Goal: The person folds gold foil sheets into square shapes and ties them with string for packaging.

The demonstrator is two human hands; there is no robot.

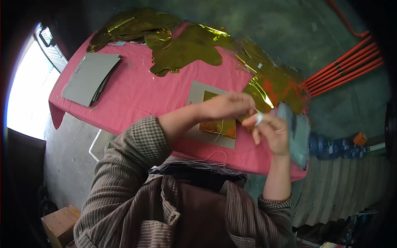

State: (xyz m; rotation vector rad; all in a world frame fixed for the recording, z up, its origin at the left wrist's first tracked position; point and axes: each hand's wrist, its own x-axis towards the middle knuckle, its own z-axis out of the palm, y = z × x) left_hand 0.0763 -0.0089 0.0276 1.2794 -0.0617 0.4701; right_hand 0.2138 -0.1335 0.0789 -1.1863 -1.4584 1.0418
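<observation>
My left hand (229, 105) is closed, fingertips pinched together above a gold foil sheet (213, 129). A thin pale string (221, 129) hangs below it, over the foil. Close beside it, my right hand (271, 131) is closed too, with a white wrapping (259, 119) around one finger. A short length of string seems to run between the fingertips of both hands, though it is small and blurred. The foil lies on a grey board (197, 93) on the pink-covered table (140, 91).
A stack of grey boards (89, 78) lies at the table's left. Gold foil shapes (186, 49) run along the far edge. More white strings (194, 164) hang at the near edge. Right of the table are water bottles (335, 146); a cardboard box (61, 221) stands at lower left.
</observation>
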